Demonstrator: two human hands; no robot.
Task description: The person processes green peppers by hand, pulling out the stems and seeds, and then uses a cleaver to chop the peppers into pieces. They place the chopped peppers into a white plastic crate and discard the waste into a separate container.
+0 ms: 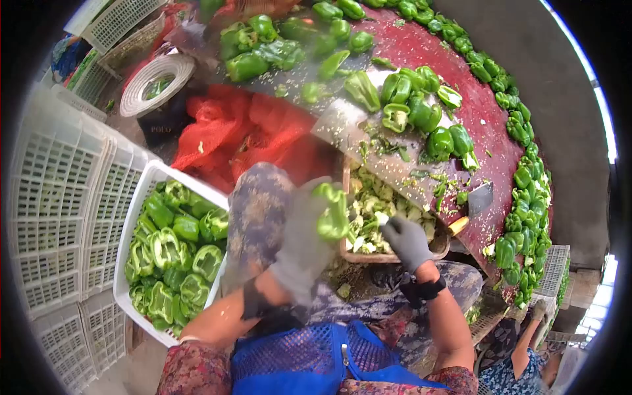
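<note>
Your gloved left hand (301,240), blurred near the middle of the frame, holds an opened green pepper (332,212) upright; its fingers are closed on the pepper's left side. Your gloved right hand (408,243), right of centre, is over the tray (370,258) of pale cores and scraps (368,197), fingers curled together beside a whitish bit (381,219); you cannot tell from this view whether they pinch it. At left, a white crate (122,263) holds more peppers (186,228). A cleaver (480,199) lies on the counter (484,168) at right, near a pile of peppers (421,108) at upper right.
</note>
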